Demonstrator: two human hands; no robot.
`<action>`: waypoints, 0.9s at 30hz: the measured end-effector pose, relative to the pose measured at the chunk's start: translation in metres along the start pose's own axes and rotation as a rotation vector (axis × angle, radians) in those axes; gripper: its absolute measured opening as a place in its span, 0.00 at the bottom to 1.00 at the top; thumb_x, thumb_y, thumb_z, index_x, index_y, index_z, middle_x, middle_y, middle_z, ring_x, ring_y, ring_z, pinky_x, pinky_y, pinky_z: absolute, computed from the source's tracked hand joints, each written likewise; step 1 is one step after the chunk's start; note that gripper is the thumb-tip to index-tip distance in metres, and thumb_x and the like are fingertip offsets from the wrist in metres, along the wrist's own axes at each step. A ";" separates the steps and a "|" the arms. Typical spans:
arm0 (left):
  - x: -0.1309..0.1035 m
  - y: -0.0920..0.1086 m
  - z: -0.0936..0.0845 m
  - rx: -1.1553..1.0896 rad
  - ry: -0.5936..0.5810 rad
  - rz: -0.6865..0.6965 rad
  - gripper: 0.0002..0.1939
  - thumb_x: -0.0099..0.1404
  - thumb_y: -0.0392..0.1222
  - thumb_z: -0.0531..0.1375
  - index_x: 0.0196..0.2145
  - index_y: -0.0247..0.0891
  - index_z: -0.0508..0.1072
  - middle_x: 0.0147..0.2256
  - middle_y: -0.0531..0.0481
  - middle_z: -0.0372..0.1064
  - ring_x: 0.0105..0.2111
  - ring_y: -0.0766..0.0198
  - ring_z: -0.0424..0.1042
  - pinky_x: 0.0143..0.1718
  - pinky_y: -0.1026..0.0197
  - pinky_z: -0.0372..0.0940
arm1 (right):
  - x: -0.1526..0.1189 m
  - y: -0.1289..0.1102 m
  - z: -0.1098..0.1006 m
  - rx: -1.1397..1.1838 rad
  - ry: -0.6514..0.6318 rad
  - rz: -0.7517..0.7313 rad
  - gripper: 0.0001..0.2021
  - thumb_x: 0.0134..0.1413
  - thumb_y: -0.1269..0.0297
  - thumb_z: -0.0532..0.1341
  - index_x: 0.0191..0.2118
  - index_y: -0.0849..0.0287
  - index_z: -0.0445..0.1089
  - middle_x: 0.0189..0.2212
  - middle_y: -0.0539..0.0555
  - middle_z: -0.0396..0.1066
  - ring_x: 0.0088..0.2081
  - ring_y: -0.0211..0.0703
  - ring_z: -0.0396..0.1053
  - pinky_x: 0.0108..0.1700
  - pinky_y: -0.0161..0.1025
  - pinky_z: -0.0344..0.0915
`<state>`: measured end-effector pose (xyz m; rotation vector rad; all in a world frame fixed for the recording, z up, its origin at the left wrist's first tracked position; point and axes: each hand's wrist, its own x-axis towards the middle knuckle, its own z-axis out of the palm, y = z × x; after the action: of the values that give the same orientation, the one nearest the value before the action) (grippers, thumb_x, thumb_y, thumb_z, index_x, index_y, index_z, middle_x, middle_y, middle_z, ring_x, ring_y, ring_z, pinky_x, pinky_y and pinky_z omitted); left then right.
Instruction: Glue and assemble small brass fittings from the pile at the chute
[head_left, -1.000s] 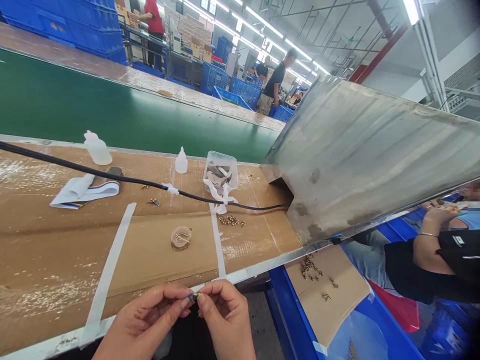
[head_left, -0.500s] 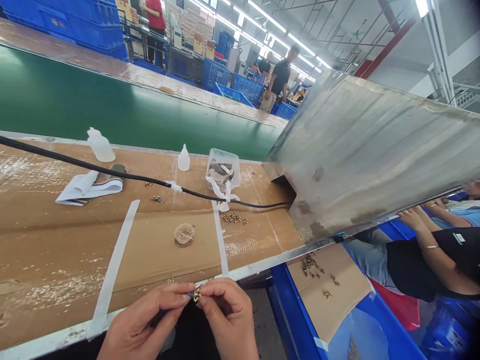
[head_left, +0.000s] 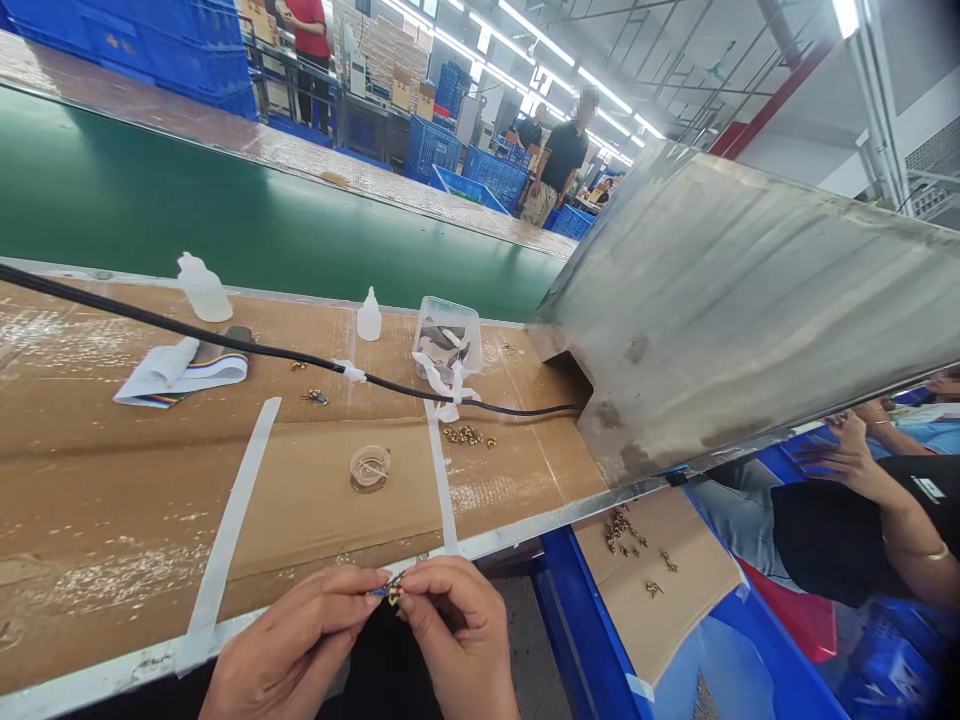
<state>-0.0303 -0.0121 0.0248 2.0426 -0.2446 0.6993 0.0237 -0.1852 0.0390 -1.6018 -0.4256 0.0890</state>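
Presently, the left hand point(head_left: 289, 640) and the right hand point(head_left: 463, 632) hold one small coloured part point(head_left: 393, 592) between their fingers in a narrow pinch, just before the near edge of the desk point(head_left: 90, 520); it is not yet put down, so its handling seems unfinished. On a cardboard sheet point(head_left: 652, 630) at right lie loose brass-coloured pieces point(head_left: 618, 532). Farther, a clear cup point(head_left: 369, 486) stands on the desk, and beyond it a pile of similar pieces point(head_left: 463, 436). Whether these pieces are finished or waiting, I cannot tell. Farther still stands a small white bottle point(head_left: 369, 318).
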 end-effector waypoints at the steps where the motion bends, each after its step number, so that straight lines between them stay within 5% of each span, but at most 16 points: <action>1: 0.000 0.000 0.000 0.001 -0.004 0.002 0.09 0.64 0.31 0.59 0.37 0.46 0.74 0.40 0.57 0.79 0.39 0.68 0.80 0.47 0.73 0.70 | 0.000 0.000 0.000 -0.008 -0.003 -0.003 0.05 0.57 0.70 0.66 0.36 0.52 0.79 0.34 0.52 0.77 0.37 0.42 0.75 0.39 0.35 0.72; 9: -0.005 -0.003 -0.001 -0.002 -0.039 -0.034 0.11 0.64 0.30 0.59 0.39 0.47 0.73 0.39 0.57 0.79 0.38 0.69 0.79 0.43 0.74 0.71 | -0.004 0.017 0.007 -0.012 0.027 -0.067 0.06 0.57 0.69 0.64 0.35 0.52 0.78 0.30 0.51 0.76 0.31 0.40 0.73 0.32 0.33 0.70; 14: 0.007 -0.019 -0.028 0.098 -0.019 -0.168 0.05 0.67 0.39 0.60 0.38 0.49 0.74 0.38 0.59 0.80 0.37 0.67 0.80 0.42 0.74 0.71 | 0.008 0.025 -0.002 -0.109 0.104 -0.176 0.06 0.56 0.69 0.65 0.36 0.51 0.78 0.31 0.51 0.77 0.32 0.41 0.74 0.32 0.31 0.70; 21: 0.065 -0.071 -0.084 0.428 -0.059 -0.403 0.14 0.62 0.52 0.55 0.31 0.44 0.76 0.30 0.54 0.80 0.29 0.59 0.78 0.32 0.64 0.71 | 0.025 0.041 -0.013 -0.185 0.166 -0.115 0.04 0.56 0.63 0.65 0.34 0.53 0.79 0.31 0.52 0.77 0.33 0.41 0.75 0.35 0.30 0.69; 24: 0.093 -0.085 -0.094 0.469 -0.058 -0.415 0.14 0.61 0.52 0.56 0.31 0.43 0.76 0.30 0.55 0.79 0.30 0.59 0.77 0.33 0.64 0.69 | 0.028 0.044 -0.011 -0.191 0.178 -0.085 0.05 0.56 0.62 0.65 0.33 0.54 0.78 0.30 0.52 0.76 0.30 0.41 0.74 0.32 0.31 0.68; 27: 0.107 -0.092 -0.096 0.513 -0.018 -0.443 0.16 0.63 0.51 0.55 0.41 0.42 0.77 0.35 0.56 0.80 0.33 0.58 0.77 0.36 0.63 0.68 | 0.031 0.040 -0.010 -0.221 0.169 -0.065 0.05 0.56 0.64 0.63 0.32 0.55 0.77 0.29 0.51 0.75 0.29 0.40 0.73 0.30 0.31 0.67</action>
<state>0.0603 0.1291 0.0580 2.4693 0.4118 0.4939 0.0637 -0.1856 0.0070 -1.7949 -0.3644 -0.1471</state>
